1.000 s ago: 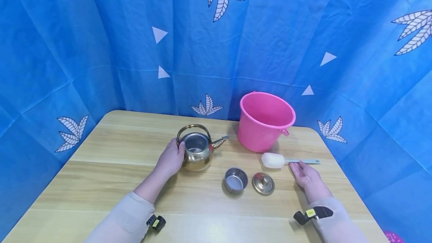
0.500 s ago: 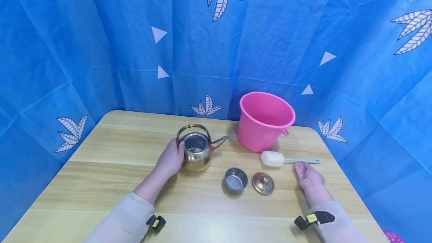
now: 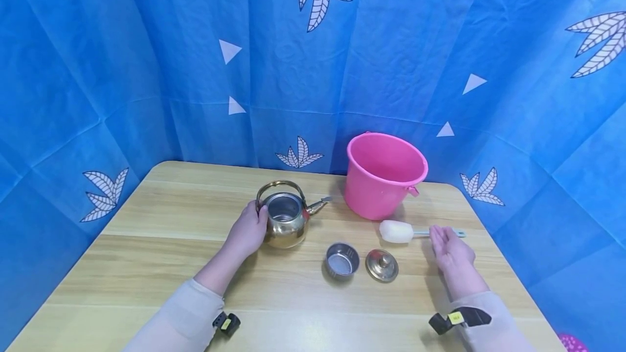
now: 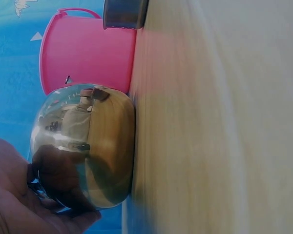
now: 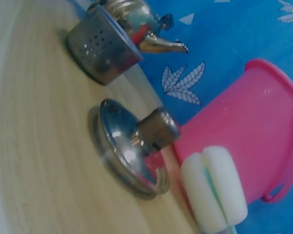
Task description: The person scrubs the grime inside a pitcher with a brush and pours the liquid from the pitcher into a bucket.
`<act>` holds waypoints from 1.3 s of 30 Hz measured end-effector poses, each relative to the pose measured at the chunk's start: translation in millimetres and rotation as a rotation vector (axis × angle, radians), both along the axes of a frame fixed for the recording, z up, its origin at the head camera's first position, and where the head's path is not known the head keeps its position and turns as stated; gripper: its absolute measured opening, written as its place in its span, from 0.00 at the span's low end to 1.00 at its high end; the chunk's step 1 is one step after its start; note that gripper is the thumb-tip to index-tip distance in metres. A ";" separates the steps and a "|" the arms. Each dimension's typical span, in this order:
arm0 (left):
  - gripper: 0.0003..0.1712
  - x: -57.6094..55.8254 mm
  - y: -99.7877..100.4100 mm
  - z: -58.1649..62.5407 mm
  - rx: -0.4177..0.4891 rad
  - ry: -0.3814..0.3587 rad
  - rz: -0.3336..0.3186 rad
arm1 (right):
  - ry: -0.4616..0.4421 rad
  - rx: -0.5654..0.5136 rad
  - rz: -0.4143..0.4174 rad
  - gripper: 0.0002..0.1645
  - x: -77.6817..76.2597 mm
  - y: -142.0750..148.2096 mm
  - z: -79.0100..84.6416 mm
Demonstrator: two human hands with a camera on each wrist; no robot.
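Here, left hand (image 3: 246,230): clamped on the left side of the kettle (image 3: 286,235), thumb and fingers about the foot of its hoop (image 3: 281,182).
Kettle: on the tabletop (image 3: 161,243), open-topped, touching the left hand and just right of it, spout (image 3: 317,207) pointing right; polished metal, so probably stiff, slick and of modest weight, with the upright hoop the surest hold.
Strainer (image 3: 342,263): mouth up, between the kettle and the lid (image 3: 382,266); likely light and rigid, best pinched at its rim.
Lid: knob up, beside the strainer; that knob should suit two fingertips.
Bucket (image 3: 376,197): behind the lid; likely light, a little bendy.
Brush (image 3: 397,231): flat before the bucket, sponge (image 5: 198,195) leftward and probably soft; best held by its thin stick (image 3: 421,233).
Right hand (image 3: 452,251): fingers straight, close together, gripping nothing, over the stick; whether they touch it, I cannot tell.
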State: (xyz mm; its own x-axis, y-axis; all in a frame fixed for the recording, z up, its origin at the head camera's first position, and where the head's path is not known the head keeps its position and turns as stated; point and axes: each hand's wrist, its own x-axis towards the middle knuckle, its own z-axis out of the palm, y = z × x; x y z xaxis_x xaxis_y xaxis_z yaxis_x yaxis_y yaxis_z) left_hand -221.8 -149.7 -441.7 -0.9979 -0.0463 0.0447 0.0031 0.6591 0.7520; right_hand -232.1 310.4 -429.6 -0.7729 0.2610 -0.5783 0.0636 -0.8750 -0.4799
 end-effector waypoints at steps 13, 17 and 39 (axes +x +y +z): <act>0.34 -0.5 0.1 0.0 -0.006 0.003 0.000 | 0.059 -0.032 0.037 0.33 7.3 -10.2 18.2; 0.34 -0.5 0.1 0.1 -0.008 -0.002 -0.002 | 0.092 -0.009 0.081 0.35 9.2 -15.6 24.5; 0.33 -2.5 1.1 -2.0 -0.005 0.015 0.011 | 0.137 0.224 0.253 0.34 20.0 -46.8 47.9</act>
